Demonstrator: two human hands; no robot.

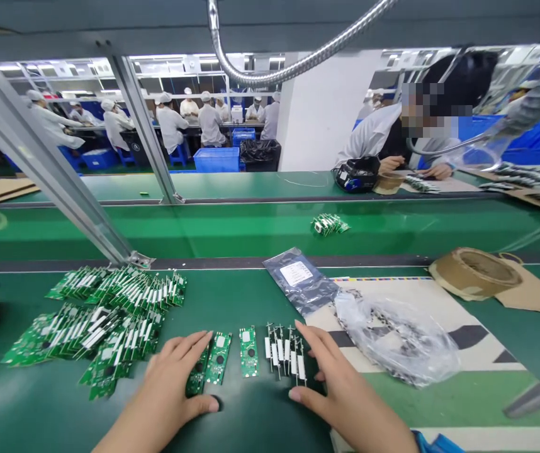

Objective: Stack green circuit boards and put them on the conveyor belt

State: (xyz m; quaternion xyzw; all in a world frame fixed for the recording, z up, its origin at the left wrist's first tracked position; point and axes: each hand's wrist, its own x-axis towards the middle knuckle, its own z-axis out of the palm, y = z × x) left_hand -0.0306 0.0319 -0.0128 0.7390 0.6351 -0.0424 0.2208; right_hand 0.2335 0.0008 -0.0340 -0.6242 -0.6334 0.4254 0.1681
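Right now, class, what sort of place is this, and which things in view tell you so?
Most likely an electronics assembly line. Heaps of green circuit boards lie on a green conveyor bench; the left hand and right hand rest by single boards, and capped workers sit in rows behind.

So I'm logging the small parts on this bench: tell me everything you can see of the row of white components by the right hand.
The row of white components is several slim white oblong bodies with thin metal leads, lying side by side, loose, on the dark green mat. It sits just right of a single green circuit board. The right hand lies flat beside it, fingertips at its right edge.
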